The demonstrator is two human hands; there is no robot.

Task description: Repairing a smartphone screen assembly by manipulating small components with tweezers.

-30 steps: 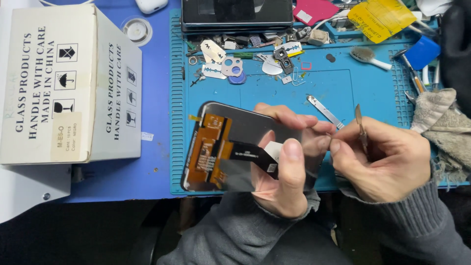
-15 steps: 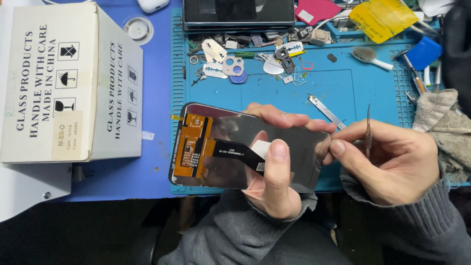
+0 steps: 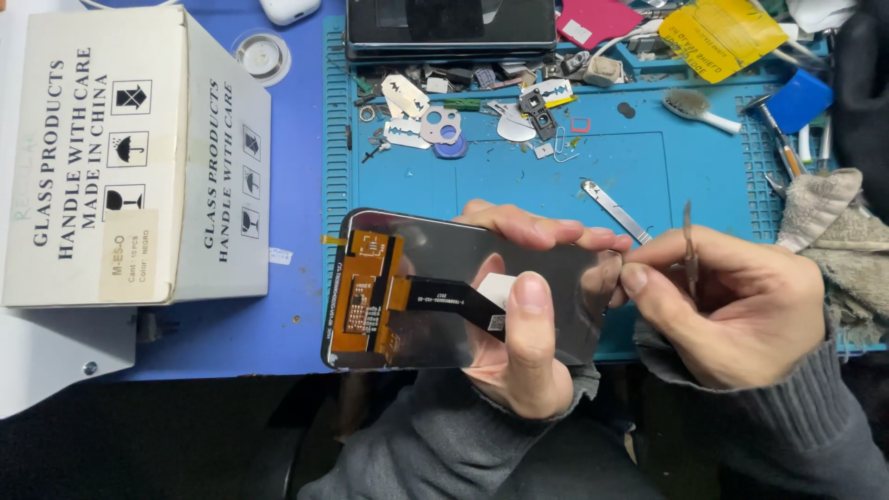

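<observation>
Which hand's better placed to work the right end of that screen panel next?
Right, probably. The right hand has its fingertips at the screen panel's right end and holds tweezers. The left hand is busy gripping the panel, thumb across its back.

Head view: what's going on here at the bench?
A person holds a phone display panel back side up over a blue work mat. The left hand grips it from below, thumb pressed on its black flex cable, beside the orange circuit strip. The right hand holds tweezers and pinches at the panel's right edge. Small parts and blades lie on the mat, a white cardboard box to the left.
</observation>
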